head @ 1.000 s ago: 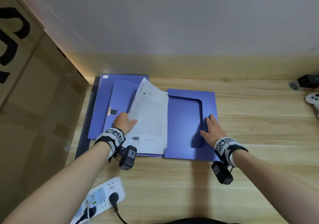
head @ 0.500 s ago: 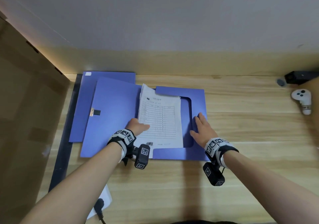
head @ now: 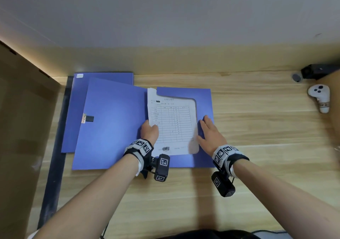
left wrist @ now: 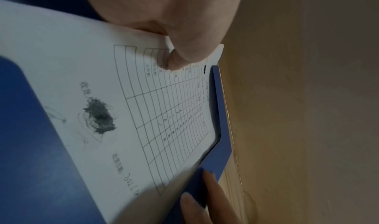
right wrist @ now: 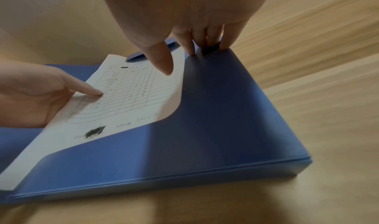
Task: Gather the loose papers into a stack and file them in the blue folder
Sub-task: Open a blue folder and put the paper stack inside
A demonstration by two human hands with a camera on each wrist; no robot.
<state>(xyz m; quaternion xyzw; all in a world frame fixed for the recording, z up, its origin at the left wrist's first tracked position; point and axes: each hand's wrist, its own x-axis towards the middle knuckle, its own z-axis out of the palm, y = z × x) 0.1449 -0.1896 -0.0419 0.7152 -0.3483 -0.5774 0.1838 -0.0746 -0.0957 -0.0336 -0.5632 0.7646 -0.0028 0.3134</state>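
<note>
- The stack of white printed paper sheets with a ruled table (head: 172, 122) lies between the two hands, its long axis running away from the person, roughly parallel to both forearms.
- The stack's right part and far right corner are already tucked under the cut-out front flap of the open blue plastic box folder (head: 204, 99); its left edge and near end are in the open.
- The left hand (head: 150, 132) sits on the stack's left edge and pinches it, thumb on the printed face and fingers beneath, as the left wrist view shows.
- The right hand (head: 209, 135) lies just beyond the stack's right edge, fingers fairly straight and spread, pressing on the flap; in the right wrist view the fingertips (right wrist: 191, 50) rest on the blue surface near its far edge while the thumb hovers over the paper.
- The pocket therefore lies to the right of the left hand, so the coming push would likely run left to right, across the stack's long axis.
- The left hand is the nearer one to the free edge and looks best placed to drive the sheets in; the right hand seems set to steady the flap.
- The folder's open lid (head: 114, 121) spreads flat on the light wooden table (head: 266, 137) to the left of the left hand.
</note>
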